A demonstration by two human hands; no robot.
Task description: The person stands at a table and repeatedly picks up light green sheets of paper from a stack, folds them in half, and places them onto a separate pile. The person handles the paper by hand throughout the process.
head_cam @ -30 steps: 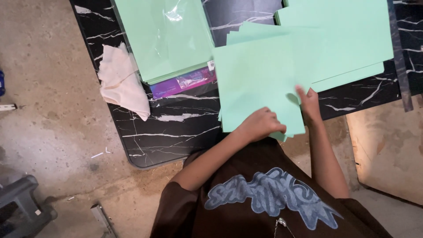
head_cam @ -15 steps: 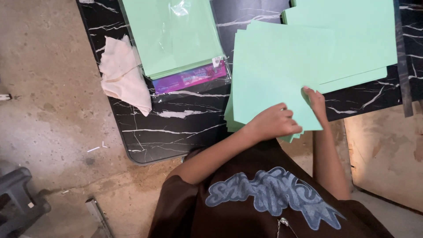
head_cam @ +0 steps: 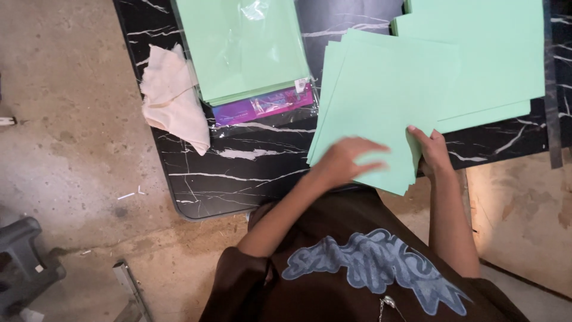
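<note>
The left hand lies flat, fingers spread, on a fanned stack of green paper sheets at the near edge of the black marbled surface; it is blurred. The right hand pinches the stack's near corner, thumb on top, its grip pressed together on the sheets. At two o'clock from the stack, and partly under it, lies a second pile of green sheets. At ten o'clock sits an opened plastic pack of green paper, and a crumpled cream cloth lies just beside it at nine o'clock.
</note>
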